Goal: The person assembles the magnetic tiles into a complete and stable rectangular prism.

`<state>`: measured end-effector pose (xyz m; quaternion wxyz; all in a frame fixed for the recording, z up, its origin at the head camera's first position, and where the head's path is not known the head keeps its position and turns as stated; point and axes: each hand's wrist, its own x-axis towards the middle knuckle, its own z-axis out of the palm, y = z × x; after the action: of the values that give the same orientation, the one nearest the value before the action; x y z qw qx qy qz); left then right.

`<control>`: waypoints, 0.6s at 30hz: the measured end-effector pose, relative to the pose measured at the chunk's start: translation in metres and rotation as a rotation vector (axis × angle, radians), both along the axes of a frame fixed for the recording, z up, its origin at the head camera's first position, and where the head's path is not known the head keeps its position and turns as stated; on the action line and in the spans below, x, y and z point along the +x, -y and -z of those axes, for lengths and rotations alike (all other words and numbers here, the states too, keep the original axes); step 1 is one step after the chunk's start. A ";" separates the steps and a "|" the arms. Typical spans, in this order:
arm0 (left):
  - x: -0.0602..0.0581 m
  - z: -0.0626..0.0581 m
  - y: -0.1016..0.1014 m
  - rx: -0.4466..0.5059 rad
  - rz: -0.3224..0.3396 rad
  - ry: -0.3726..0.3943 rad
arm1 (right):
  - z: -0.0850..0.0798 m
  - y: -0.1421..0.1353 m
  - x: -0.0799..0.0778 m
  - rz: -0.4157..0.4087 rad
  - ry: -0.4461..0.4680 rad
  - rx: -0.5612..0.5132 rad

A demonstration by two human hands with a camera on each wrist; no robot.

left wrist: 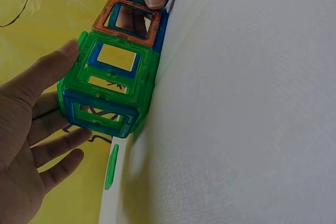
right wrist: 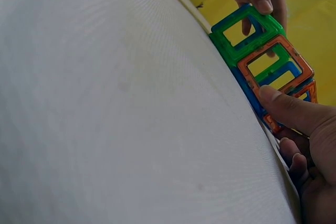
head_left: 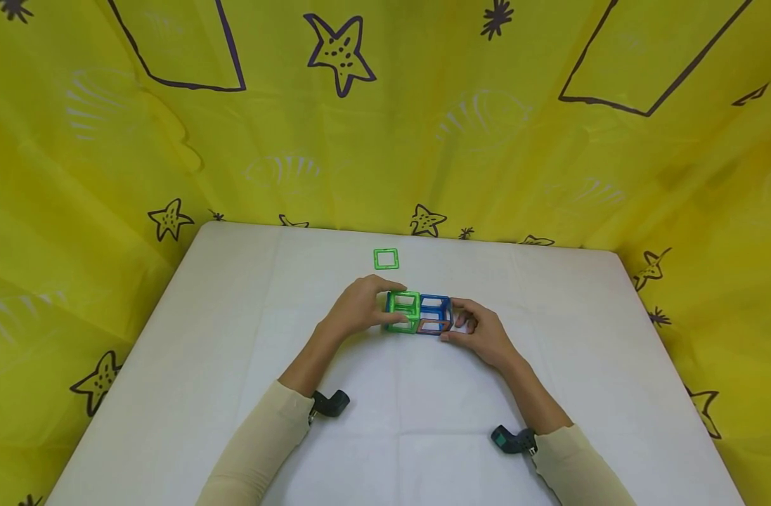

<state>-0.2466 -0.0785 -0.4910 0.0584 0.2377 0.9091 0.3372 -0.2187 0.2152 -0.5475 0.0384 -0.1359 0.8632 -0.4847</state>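
Observation:
Two joined cubes of see-through magnetic tiles stand on the table. The left one is a mostly green cube with a blue tile on its outer end. The right one is a blue cube with an orange tile on its near face. My left hand holds the green cube between the thumb on its near side and fingers on the far side. My right hand grips the blue cube's right end, its thumb on the orange tile. Some fingertips are hidden behind the tiles.
A loose green square tile lies flat behind the cubes, close to the back edge. White cloth covers the table. A yellow patterned curtain hangs behind it and along both sides.

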 end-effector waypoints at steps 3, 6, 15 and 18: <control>0.000 0.001 0.000 -0.007 0.006 -0.002 | 0.000 0.000 0.001 -0.002 -0.001 0.001; -0.001 0.001 -0.001 -0.011 0.016 -0.004 | -0.001 -0.001 0.001 -0.003 -0.002 -0.001; -0.003 -0.001 0.001 -0.005 0.039 0.009 | -0.004 0.001 0.002 -0.003 -0.025 -0.014; -0.003 -0.001 0.001 0.006 0.038 0.019 | -0.004 0.001 0.003 -0.001 -0.026 -0.019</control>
<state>-0.2491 -0.0797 -0.4897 0.0727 0.2517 0.9029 0.3408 -0.2160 0.2138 -0.5433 0.0263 -0.1430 0.8590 -0.4909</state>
